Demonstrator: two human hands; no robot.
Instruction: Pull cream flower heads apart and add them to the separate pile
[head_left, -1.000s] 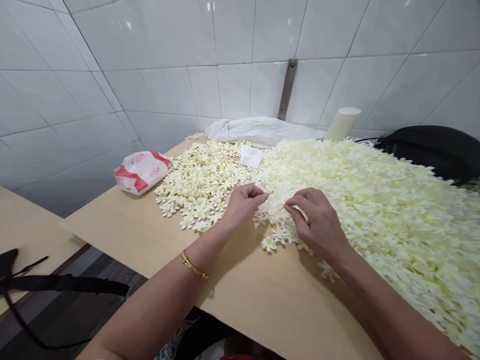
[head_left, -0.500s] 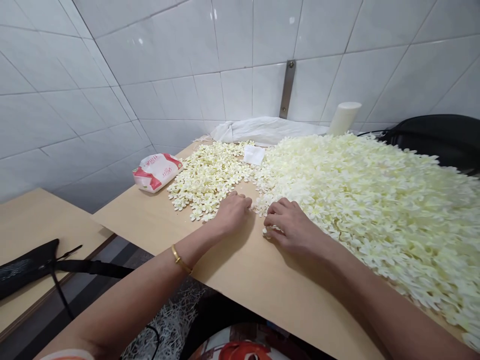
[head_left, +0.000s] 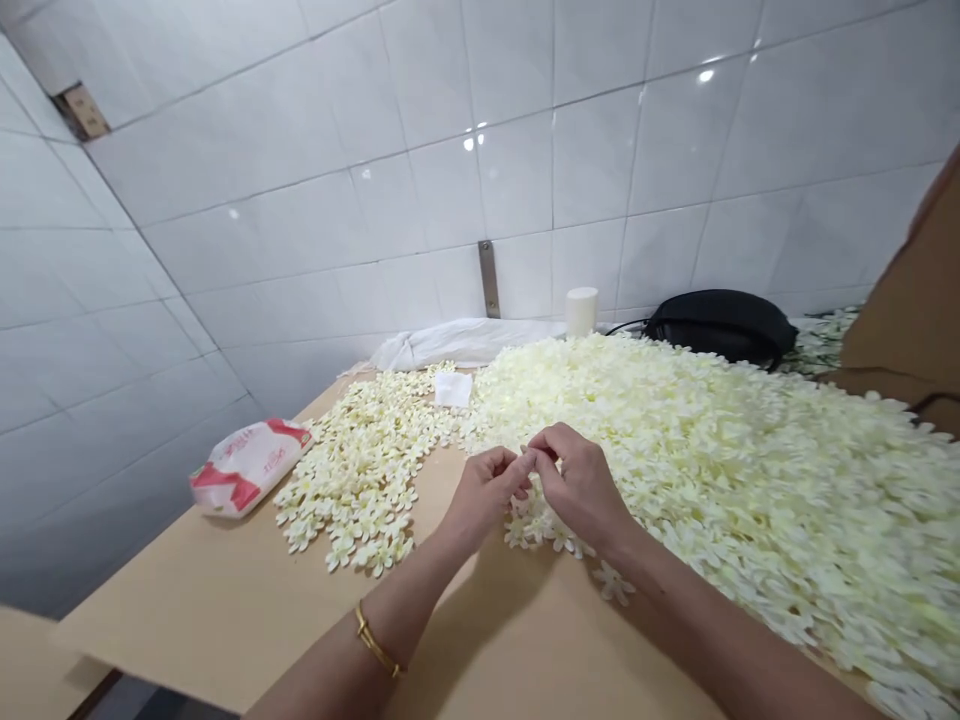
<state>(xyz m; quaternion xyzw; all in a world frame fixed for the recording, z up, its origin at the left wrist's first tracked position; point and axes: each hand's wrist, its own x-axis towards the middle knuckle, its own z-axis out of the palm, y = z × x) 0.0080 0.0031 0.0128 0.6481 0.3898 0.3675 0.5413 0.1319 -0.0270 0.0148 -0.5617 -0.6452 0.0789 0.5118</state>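
My left hand [head_left: 486,492] and my right hand [head_left: 578,487] meet fingertip to fingertip just above the tan table [head_left: 225,610], at the near edge of a big heap of cream fabric flowers [head_left: 712,450]. Both hands are pinched together on something small between the fingers; it is too small to name. A gold bangle sits on my left wrist. A thinner, spread-out patch of the same flowers [head_left: 360,470] lies to the left of my hands. A few loose flowers [head_left: 611,580] lie beside my right forearm.
A red-and-white tissue pack [head_left: 244,465] lies at the left. A white cloth bundle [head_left: 465,343], a white cylinder [head_left: 581,310] and a black bag [head_left: 720,325] stand along the tiled wall. A small white paper square [head_left: 454,389] rests among the flowers. A brown board [head_left: 911,300] rises at right.
Both hands have lifted off the table and come together in a pinch. The camera view has tilted up and shifted left.
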